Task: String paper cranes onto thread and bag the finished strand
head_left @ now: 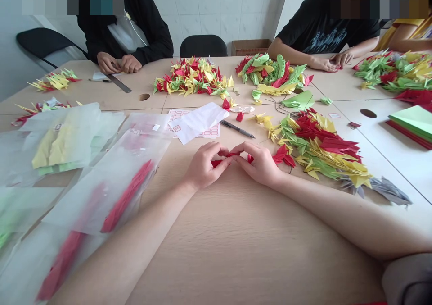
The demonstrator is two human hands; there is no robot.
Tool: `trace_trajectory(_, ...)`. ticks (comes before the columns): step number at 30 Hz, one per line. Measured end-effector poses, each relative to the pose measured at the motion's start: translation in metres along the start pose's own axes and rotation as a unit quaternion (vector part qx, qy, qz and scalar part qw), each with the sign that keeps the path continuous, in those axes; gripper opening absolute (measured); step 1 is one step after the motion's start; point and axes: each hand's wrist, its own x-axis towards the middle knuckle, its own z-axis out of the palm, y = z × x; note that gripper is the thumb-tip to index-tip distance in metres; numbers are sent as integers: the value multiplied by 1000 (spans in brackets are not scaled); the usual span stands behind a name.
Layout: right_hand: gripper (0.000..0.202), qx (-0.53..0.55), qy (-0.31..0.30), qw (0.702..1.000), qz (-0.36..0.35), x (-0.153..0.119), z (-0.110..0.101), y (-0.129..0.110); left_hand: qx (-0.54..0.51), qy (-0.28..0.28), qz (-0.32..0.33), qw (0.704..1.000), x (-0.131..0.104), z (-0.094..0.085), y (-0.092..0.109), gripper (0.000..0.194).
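Note:
My left hand [208, 164] and my right hand [259, 163] meet above the middle of the table. Their fingertips pinch a small piece of folded red paper [232, 154] between them, mostly covered by the fingers. Just right of my right hand lie red folded paper cranes [284, 156]. Beyond them stretches a long bundle of strung paper cranes [324, 145] in red, yellow and green, with grey ones at its near end. A black pen [238, 129] rests on the table past my fingertips.
Clear plastic bags [131, 138] holding red folded paper cover the left side. White paper [199, 121] lies on a red-printed sheet. Heaps of cranes [194, 77] stand farther back. Green paper sheets [413, 120] are stacked at right. Across the table, a person's hands [118, 64] are near a metal ruler [119, 83].

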Motion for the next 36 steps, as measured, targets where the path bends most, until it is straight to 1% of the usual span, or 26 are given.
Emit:
trace_trajectory(2,7,20,4,1000,15,0,1,0,-26,-13,-28,999,1,0,1,15)
trace_trajectory(4,9,58,1,998,23,-1,1,0,-102,-16,-84,991,0,0,1,21)
trace_trajectory(6,15,108,-11,993,35,-1,0,1,-187,-16,-141,972,-1,1,-1,24)
trace_trajectory(8,22,159,-25,986,51,-1,-1,2,-249,-15,-180,951,-1,1,-3,25)
trace_trajectory(10,25,202,-40,977,54,-2,-2,4,-287,-12,-200,937,-1,0,-5,26)
trace_trajectory(13,24,237,-49,970,32,-3,-4,5,-322,-4,-208,924,0,-1,-6,25)
trace_trajectory(15,22,232,-48,971,24,-3,-5,4,-334,-3,-210,919,1,-1,-5,25)
trace_trajectory(17,20,204,-46,978,23,-2,-6,1,-334,-9,-210,919,1,-1,-4,25)
trace_trajectory(20,15,151,-33,988,15,0,-6,-3,-325,-21,-201,924,-1,0,-2,25)
trace_trajectory(22,12,122,-19,992,10,1,-6,-4,-296,-22,-182,938,-1,0,-1,24)
trace_trajectory(25,8,81,4,997,6,2,-3,-3,-182,-19,-121,976,-1,-2,2,23)
trace_trajectory(28,8,42,27,999,-12,1,0,-1,-61,-21,-51,997,-1,-3,6,24)
trace_trajectory(30,8,20,37,999,-33,1,1,0,-5,-9,-18,1000,-1,-2,7,17)
trace_trajectory(32,8,-9,49,998,-47,1,1,0,25,15,4,1000,-1,0,6,12)
trace_trajectory(36,12,-74,82,993,-43,1,-1,2,27,51,27,998,-1,3,1,15)
